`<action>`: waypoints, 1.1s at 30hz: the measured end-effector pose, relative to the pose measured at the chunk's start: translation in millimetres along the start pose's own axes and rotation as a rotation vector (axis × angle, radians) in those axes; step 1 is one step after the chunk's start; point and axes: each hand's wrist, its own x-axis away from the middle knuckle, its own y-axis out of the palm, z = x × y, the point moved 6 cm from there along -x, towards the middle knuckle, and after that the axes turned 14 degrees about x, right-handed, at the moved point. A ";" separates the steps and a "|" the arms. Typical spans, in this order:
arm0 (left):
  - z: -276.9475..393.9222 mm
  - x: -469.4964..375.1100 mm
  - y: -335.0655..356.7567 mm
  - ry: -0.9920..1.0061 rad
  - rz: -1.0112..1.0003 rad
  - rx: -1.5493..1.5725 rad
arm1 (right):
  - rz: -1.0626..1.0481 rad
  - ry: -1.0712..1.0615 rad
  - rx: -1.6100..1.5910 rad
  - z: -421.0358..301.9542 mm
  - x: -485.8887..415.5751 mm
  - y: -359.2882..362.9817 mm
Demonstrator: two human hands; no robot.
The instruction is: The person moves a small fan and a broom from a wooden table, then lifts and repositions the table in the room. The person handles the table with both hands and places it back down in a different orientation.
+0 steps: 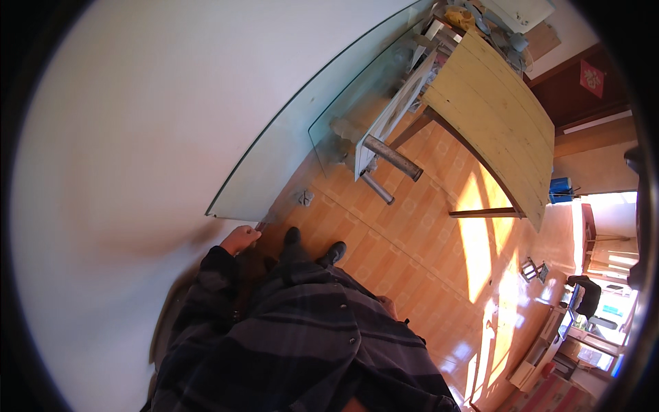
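My left hand (241, 239) is beside the white wall, just below the near lower corner of a large glass pane (267, 170). Its fingers are curled, no object shows in them, and a small gap seems to part it from the glass. Leaning on the wall, the pane reaches away past a second, smaller glass sheet (355, 103) with a rounded corner. My right hand (388, 307) is low at my side, mostly covered by the striped jacket (298, 329). What its fingers do is hidden.
A yellow wooden table (489, 118) stands ahead on the right. Between it and the glass, a white panel with metal tube legs (394, 157) juts out over the tiled floor (391, 242). Crumpled scrap (305, 198) lies near my feet. A small folding stool (533, 270) is farther right.
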 end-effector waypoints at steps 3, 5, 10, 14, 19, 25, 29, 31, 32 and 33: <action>-23.4 8.2 -14.8 -0.016 0.018 0.002 | 0.005 0.003 0.001 -19.0 0.9 -3.0; -38.1 7.6 -24.5 -0.038 -0.005 0.057 | 0.001 0.079 0.009 -27.9 3.6 -5.6; -78.7 5.5 -46.3 0.001 -0.061 0.100 | -0.002 0.044 0.061 -74.5 17.4 -6.5; -121.9 17.5 -65.2 -0.084 -0.024 0.143 | 0.018 -0.021 0.075 -108.9 23.8 -0.1; -160.7 21.3 -84.5 0.376 -0.149 0.024 | 0.015 -0.044 0.161 -127.2 21.9 14.0; -183.6 15.8 -103.8 0.214 -0.209 0.071 | 0.002 -0.065 0.206 -144.0 11.8 29.2; -154.0 29.9 -97.3 0.119 -0.161 0.206 | -0.044 -0.197 0.183 -162.0 1.2 36.4; -140.5 34.9 -95.4 0.046 -0.132 0.286 | -0.061 -0.136 0.154 -162.5 -5.6 36.3; -132.9 35.2 -94.3 0.046 -0.122 0.266 | -0.052 -0.197 0.136 -168.1 -9.0 34.5; -126.2 35.1 -92.5 0.045 -0.111 0.250 | -0.047 -0.193 0.142 -169.0 -11.7 32.3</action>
